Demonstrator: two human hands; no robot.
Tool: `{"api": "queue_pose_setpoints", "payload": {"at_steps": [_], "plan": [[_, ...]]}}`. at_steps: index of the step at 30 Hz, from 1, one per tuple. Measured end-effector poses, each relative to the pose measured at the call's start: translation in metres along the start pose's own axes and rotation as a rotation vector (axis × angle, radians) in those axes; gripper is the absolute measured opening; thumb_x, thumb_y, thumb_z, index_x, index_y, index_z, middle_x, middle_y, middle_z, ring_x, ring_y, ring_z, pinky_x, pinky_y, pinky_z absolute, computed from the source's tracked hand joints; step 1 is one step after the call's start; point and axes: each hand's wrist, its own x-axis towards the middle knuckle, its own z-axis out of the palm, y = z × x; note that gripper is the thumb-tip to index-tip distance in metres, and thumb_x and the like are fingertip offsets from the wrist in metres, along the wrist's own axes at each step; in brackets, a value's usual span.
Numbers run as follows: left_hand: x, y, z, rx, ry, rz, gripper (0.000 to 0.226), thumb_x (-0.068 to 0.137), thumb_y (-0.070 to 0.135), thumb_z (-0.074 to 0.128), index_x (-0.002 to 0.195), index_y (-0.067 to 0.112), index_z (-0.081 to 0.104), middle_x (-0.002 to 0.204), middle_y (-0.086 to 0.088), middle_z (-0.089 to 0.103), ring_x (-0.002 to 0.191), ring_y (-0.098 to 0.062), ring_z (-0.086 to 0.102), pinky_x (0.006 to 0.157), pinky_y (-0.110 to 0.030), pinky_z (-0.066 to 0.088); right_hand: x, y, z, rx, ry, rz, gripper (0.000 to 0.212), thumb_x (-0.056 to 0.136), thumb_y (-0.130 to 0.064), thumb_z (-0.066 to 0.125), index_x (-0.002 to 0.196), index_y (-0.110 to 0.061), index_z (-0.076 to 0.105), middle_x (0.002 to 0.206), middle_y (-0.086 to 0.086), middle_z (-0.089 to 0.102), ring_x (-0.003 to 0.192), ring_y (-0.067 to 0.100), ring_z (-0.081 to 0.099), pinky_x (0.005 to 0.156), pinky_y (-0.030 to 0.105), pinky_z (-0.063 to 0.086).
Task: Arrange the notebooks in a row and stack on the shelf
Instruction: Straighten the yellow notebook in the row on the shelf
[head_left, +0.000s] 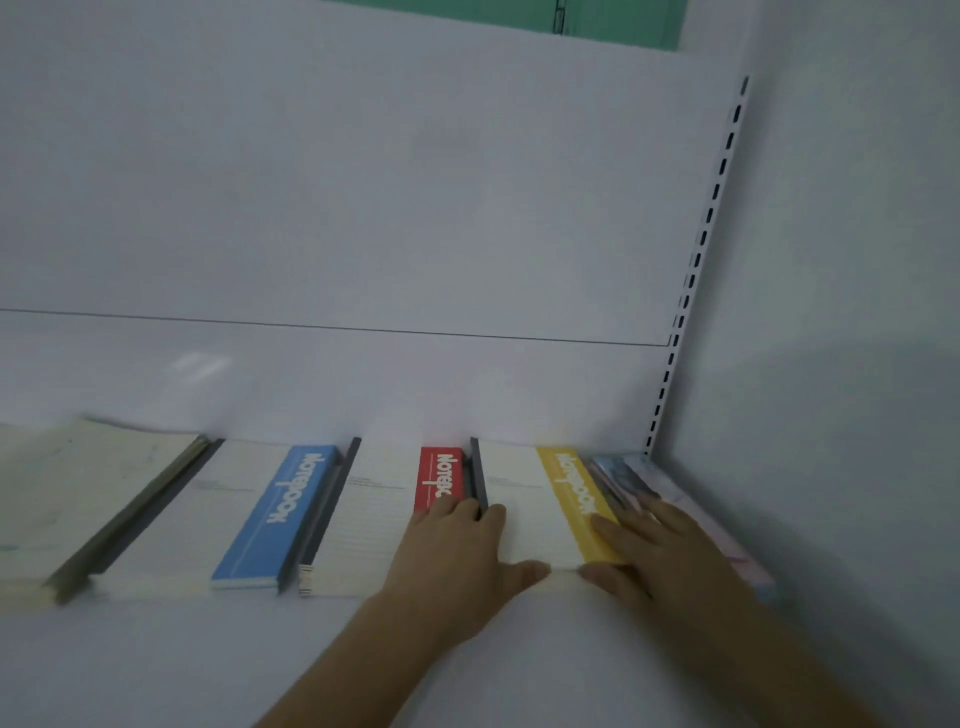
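A white shelf (156, 665) carries a row of flat notebooks: a yellow-banded notebook (530, 499) under both hands, red-banded (374, 519) and blue-banded (234, 519) ones leftward, a pastel one (675, 499) under the right hand.

White back panel (363, 182), slotted upright (691, 291), possibly green wall (519, 21) above.

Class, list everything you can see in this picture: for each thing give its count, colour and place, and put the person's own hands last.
olive notebook: one, cream with olive spine, far left of shelf
blue notebook: one, white and blue, beside it
red notebook: one, white and red, middle
yellow notebook: one, white and yellow, under both hands
pastel notebook: one, pink and light blue, far right
shelf: one, white
slotted upright: one, white, right corner
left hand: flat on the red and yellow notebooks
right hand: flat on the yellow notebook
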Motion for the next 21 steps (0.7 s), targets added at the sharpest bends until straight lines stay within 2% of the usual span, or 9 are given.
{"api": "queue_pose_setpoints", "payload": {"at_steps": [3, 7, 11, 13, 16, 18, 21], "plan": [[0.003, 0.003, 0.001, -0.012, -0.021, -0.012, 0.074, 0.085, 0.08, 0.034, 0.135, 0.027, 0.046, 0.128, 0.005, 0.054, 0.121, -0.018, 0.044, 0.105, -0.035, 0.036, 0.001, 0.006, 0.003, 0.005, -0.007, 0.002, 0.071, 0.089, -0.075, 0.02, 0.11, -0.03, 0.071, 0.107, -0.005, 0.071, 0.106, 0.03, 0.063, 0.091, 0.042, 0.051], [0.008, 0.0, -0.005, -0.003, -0.086, -0.005, 0.08, 0.082, 0.083, 0.035, 0.138, 0.026, 0.044, 0.134, 0.005, 0.053, 0.125, -0.017, 0.044, 0.108, -0.035, 0.033, 0.005, 0.012, 0.003, 0.069, -0.049, -0.021, 0.077, 0.079, -0.085, 0.027, 0.118, -0.03, 0.063, 0.114, -0.006, 0.067, 0.121, 0.027, 0.051, 0.101, 0.043, 0.042], [0.014, -0.002, -0.011, 0.072, -0.136, 0.024, 0.076, 0.078, 0.086, 0.037, 0.122, 0.026, 0.052, 0.118, 0.003, 0.06, 0.113, -0.02, 0.05, 0.102, -0.037, 0.034, 0.013, 0.011, -0.008, 0.061, -0.14, -0.029, 0.101, 0.062, -0.096, 0.012, 0.135, -0.034, 0.043, 0.138, -0.005, 0.049, 0.139, 0.021, 0.026, 0.112, 0.038, 0.026], [0.017, -0.001, -0.016, 0.089, -0.166, 0.022, 0.071, 0.078, 0.085, 0.04, 0.114, 0.025, 0.053, 0.111, 0.002, 0.06, 0.107, -0.02, 0.051, 0.098, -0.037, 0.035, 0.014, 0.009, -0.013, 0.054, -0.183, -0.042, 0.107, 0.058, -0.095, 0.007, 0.141, -0.034, 0.035, 0.147, -0.005, 0.039, 0.14, 0.02, 0.022, 0.115, 0.035, 0.02], [0.018, 0.002, -0.018, 0.075, -0.181, 0.013, 0.066, 0.078, 0.083, 0.044, 0.106, 0.024, 0.052, 0.106, 0.0, 0.06, 0.102, -0.021, 0.051, 0.094, -0.037, 0.037, 0.014, 0.008, -0.018, 0.075, -0.191, -0.068, 0.104, 0.06, -0.092, 0.009, 0.141, -0.031, 0.036, 0.154, -0.006, 0.028, 0.141, 0.019, 0.022, 0.116, 0.033, 0.017], [0.018, 0.001, -0.017, 0.065, -0.169, 0.008, 0.068, 0.078, 0.084, 0.043, 0.109, 0.024, 0.053, 0.11, 0.001, 0.06, 0.106, -0.021, 0.051, 0.097, -0.037, 0.037, 0.015, 0.009, -0.016, 0.063, -0.185, -0.074, 0.106, 0.061, -0.093, 0.006, 0.141, -0.031, 0.036, 0.152, -0.006, 0.031, 0.141, 0.019, 0.023, 0.115, 0.035, 0.019], [0.014, -0.001, -0.015, 0.054, -0.14, -0.012, 0.081, 0.076, 0.087, 0.04, 0.13, 0.027, 0.049, 0.131, 0.002, 0.054, 0.125, -0.021, 0.043, 0.109, -0.04, 0.032, 0.014, 0.01, -0.013, 0.025, -0.18, -0.082, 0.107, 0.062, -0.095, 0.004, 0.143, -0.032, 0.035, 0.148, -0.007, 0.037, 0.141, 0.019, 0.021, 0.116, 0.036, 0.016]]}}
